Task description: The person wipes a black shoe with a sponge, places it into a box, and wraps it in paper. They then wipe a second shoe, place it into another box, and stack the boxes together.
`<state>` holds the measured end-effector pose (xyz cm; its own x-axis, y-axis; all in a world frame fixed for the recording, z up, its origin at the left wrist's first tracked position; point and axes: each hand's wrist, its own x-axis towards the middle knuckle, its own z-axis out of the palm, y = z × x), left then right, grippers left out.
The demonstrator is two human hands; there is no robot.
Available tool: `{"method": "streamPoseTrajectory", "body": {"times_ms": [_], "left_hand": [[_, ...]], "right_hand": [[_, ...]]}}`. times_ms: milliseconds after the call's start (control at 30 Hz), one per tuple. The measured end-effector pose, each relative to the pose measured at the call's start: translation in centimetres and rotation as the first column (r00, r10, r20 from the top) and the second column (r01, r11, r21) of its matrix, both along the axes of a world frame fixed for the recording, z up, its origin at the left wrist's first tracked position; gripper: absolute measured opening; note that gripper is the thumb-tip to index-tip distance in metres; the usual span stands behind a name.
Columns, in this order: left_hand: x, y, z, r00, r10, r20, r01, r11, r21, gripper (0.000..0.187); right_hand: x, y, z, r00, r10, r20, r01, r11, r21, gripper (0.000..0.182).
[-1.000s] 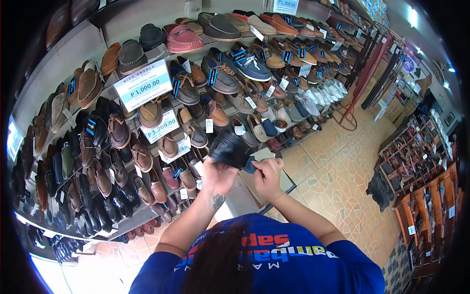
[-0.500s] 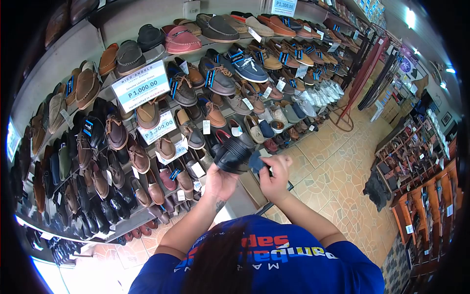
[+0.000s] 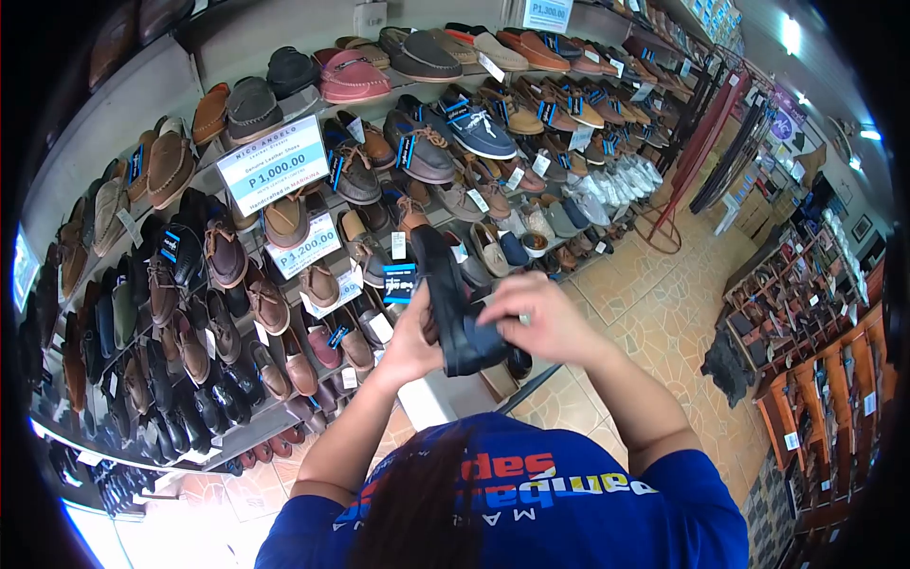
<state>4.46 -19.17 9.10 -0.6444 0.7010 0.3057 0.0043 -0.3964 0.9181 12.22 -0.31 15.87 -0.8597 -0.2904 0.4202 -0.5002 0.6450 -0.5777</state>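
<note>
1. Two hands are closed on one black shoe [image 3: 453, 303], which is held up at chest height in front of the sloping shoe rack [image 3: 284, 237].
2. The left hand [image 3: 409, 343] is wrapped around the shoe from behind and below; its fingers are largely hidden by the shoe, so how firmly it grips cannot be told.
3. The right hand [image 3: 542, 321] is curled over the lower end of the shoe, and a small dark cloth [image 3: 518, 361] appears to be pressed under its fingers.
4. The shoe is tipped nearly upright, sole edge toward the camera, with a blue tag [image 3: 399, 282] showing just beside its upper part.
5. The shoe could probably be dropped if either grip is loosened, since it is held clear of any shelf.
6. Shoes on the rack just behind could be knocked out of line if the raised end is swung forward.
7. The white price card [image 3: 275, 171] and the card below it [image 3: 305, 247] stand well apart and seem less likely to be disturbed.
</note>
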Motion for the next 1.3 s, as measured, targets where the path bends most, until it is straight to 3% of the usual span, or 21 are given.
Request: {"method": "streamPoseTrajectory", "body": {"times_ms": [33,167,267,333,400,533,600,633,667,733,767,833,900,967,1033,1067,1167,1200,1267,1300], "left_hand": [[-0.4,-0.5,-0.2,1.000,-0.008,0.018,0.007,1.000,0.005,0.089],[-0.4,-1.7,0.2,0.977,-0.213,-0.005,0.213,0.977,-0.027,0.093],[0.1,-1.6,0.6,0.942,-0.317,0.106,0.313,0.948,0.055,0.100],[-0.7,-2.0,0.6,0.909,-0.361,0.208,0.337,0.931,0.139,0.102],[-0.6,-2.4,0.8,0.902,-0.362,0.236,0.347,0.932,0.105,0.107],[0.3,-2.8,1.3,0.878,-0.416,0.239,0.415,0.908,0.055,0.109],[1.0,-3.2,1.8,0.880,-0.408,0.243,0.408,0.911,0.052,0.111],[1.5,-3.3,2.0,0.873,-0.438,0.213,0.405,0.896,0.183,0.097],[1.5,-3.4,1.9,0.872,-0.383,0.305,0.361,0.924,0.129,0.088],[0.8,-3.8,1.9,0.850,-0.250,0.464,0.277,0.961,0.011,0.071],[0.5,-4.0,1.4,0.955,-0.230,0.186,0.243,0.969,-0.051,0.049],[0.5,-4.3,-1.2,0.850,-0.389,0.356,0.275,0.903,0.331,0.048],[-1.8,-4.8,-8.5,0.643,-0.370,0.670,0.138,0.917,0.373,0.056],[-1.3,-4.4,-6.9,0.599,-0.700,0.388,0.323,0.655,0.683,0.066],[-1.2,-4.7,-7.0,0.577,-0.776,0.255,0.364,0.524,0.770,0.081],[-1.2,-4.7,-6.9,0.567,-0.777,0.272,0.340,0.522,0.783,0.079],[-0.9,-4.2,-5.8,0.580,-0.751,0.316,0.299,0.557,0.775,0.077],[-1.3,-3.8,-5.4,0.613,-0.721,0.324,0.305,0.594,0.745,0.077],[-1.4,-2.7,-5.7,0.784,-0.473,0.403,0.230,0.823,0.519,0.077],[-1.4,-1.8,-6.3,0.886,-0.225,0.406,0.104,0.949,0.298,0.077]], "right_hand": [[1.1,-0.7,0.8,1.000,0.003,0.001,-0.003,0.995,0.099,0.017],[-0.1,-0.9,0.1,0.984,0.144,-0.106,-0.141,0.989,0.036,0.025],[-2.1,0.1,-1.1,0.996,0.025,-0.086,-0.034,0.994,-0.103,0.027],[-0.8,-0.7,0.5,0.979,0.133,-0.154,-0.139,0.990,-0.023,0.029],[0.2,-1.7,1.1,0.931,0.275,-0.240,-0.268,0.962,0.061,0.029],[-2.5,0.5,1.5,0.946,0.166,-0.279,-0.107,0.971,0.215,0.027],[-3.7,2.3,1.4,0.973,0.094,-0.213,-0.051,0.979,0.197,0.023],[-4.5,3.3,0.9,0.994,0.079,-0.074,-0.077,0.997,0.031,0.022],[-5.0,4.1,0.0,0.994,0.086,0.072,-0.076,0.987,-0.141,0.021],[-5.1,5.0,-1.2,0.981,0.049,0.189,0.015,0.946,-0.323,0.020],[-5.1,5.2,-1.9,0.968,0.039,0.249,0.067,0.912,-0.406,0.020],[-5.1,5.3,-3.6,0.939,0.129,0.319,0.123,0.741,-0.660,0.018],[-5.3,5.5,-5.4,0.919,0.238,0.315,0.134,0.562,-0.816,0.018],[-5.7,5.9,-7.2,0.906,0.346,0.244,0.085,0.414,-0.906,0.018],[-5.5,6.4,-8.1,0.905,0.238,0.352,0.167,0.563,-0.810,0.018],[-5.5,6.7,-8.4,0.900,0.177,0.398,0.207,0.628,-0.750,0.019],[-5.0,6.1,-6.5,0.917,-0.179,0.358,0.382,0.655,-0.652,0.022],[-4.4,4.8,-5.0,0.947,-0.247,0.206,0.322,0.732,-0.600,0.023],[-3.2,0.4,-1.6,0.939,-0.324,-0.117,0.241,0.861,-0.449,0.024],[-2.3,-1.5,-0.7,0.905,-0.313,-0.287,0.242,0.936,-0.257,0.021]]}}
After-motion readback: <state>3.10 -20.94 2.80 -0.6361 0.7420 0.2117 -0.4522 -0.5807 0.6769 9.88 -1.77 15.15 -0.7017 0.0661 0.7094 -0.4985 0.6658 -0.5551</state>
